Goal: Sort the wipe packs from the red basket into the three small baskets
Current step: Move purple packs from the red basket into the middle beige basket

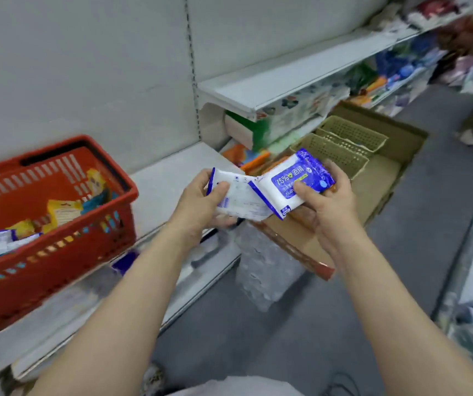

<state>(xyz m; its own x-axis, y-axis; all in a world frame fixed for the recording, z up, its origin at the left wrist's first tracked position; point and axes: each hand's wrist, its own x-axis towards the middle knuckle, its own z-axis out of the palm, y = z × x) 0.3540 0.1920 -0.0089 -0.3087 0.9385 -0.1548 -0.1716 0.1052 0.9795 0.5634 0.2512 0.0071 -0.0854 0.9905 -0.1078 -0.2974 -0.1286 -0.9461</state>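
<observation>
Hands gripped one blue wipe pack each, left hand on the back-up pack, right hand on the face-up pack, between red basket and small baskets, likely awaiting a drop into one

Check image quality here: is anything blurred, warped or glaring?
Head view: the shelf goods top right and red basket are motion-smeared; the blue wipe pack in the right hand stays readable; wide-angle bending curves the shelf edges; lighting flat, no glare.
</observation>
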